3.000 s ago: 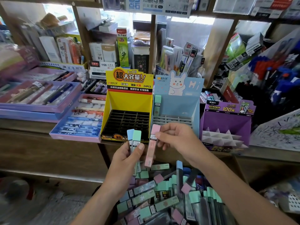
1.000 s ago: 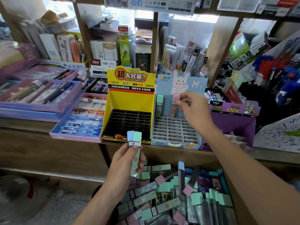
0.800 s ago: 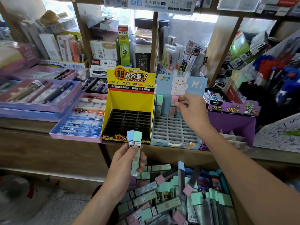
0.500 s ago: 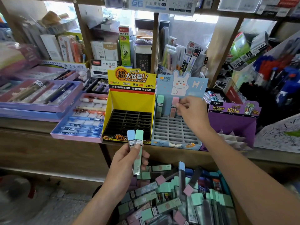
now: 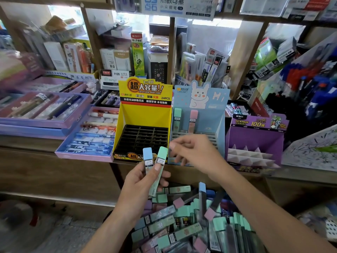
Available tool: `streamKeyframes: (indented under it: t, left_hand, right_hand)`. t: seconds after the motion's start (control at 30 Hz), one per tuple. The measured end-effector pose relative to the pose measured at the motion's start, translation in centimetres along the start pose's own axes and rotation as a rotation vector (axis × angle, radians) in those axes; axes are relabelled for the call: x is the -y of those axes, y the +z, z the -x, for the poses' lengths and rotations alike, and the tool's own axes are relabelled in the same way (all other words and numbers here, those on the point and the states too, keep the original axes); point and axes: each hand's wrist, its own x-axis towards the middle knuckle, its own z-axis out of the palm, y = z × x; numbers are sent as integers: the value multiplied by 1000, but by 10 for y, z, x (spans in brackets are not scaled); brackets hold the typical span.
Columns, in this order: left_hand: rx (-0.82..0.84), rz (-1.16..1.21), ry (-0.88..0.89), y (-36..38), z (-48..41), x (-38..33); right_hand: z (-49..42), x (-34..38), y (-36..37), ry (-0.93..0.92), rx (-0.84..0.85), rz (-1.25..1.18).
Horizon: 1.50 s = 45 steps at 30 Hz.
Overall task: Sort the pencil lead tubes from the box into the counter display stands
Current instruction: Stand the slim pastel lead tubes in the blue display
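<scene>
Right hand (image 5: 191,152): held over the near edge of the blue stand, fingers loosely curled and partly open, nothing gripped; thumb and forefinger are pointed left, toward the tubes in the other hand, just short of touching. Judged to be poised for taking the next tube.

Left hand (image 5: 144,181): closed around two tubes, fanned upright with caps up, thumb pressed across the labels. The fan is judged to be there so that one tube can be pinched off alone.

Worktop (image 5: 45,161): wooden, three display stands set side by side along its near edge.
- Yellow stand (image 5: 144,114), left: black slotted grid, no tubes seen in it.
- Blue stand (image 5: 215,115), middle, rabbit print on the back card: two tubes stood upright in the far row, so the caps show colour at a glance.
- Purple stand (image 5: 255,136), right: white dividers, no tubes seen.

Box (image 5: 182,225): below the worktop, near the body, heaped with loose tubes in green, pink and blue; most of the sorting is judged undone.

Tubes, singly: green-capped tube (image 5: 177,119) and pink-capped tube (image 5: 193,121) in the blue stand, close together, not touching; blue-capped tube (image 5: 147,157) and green tube (image 5: 160,161) in the left hand.
</scene>
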Motion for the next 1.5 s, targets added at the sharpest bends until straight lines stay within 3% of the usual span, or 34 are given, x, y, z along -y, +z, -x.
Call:
streamKeyframes:
  t: [0.27,0.47,0.83,1.5]
  left_hand:
    - [-12,-8,-22,2,2,-1]
    - [-74,105,-89,3,-1,-2]
    - [-87,67,-75,0,1,-1]
    - [-98,70,-78,-1,1,-2]
  right_hand:
    - [3,-2,12,1,41,-120]
    - [-1,6,-10,-25,-87,-111]
    - [-30,28,-56,-243,-388,202]
    - [-53,28,-52,-342,-460,541]
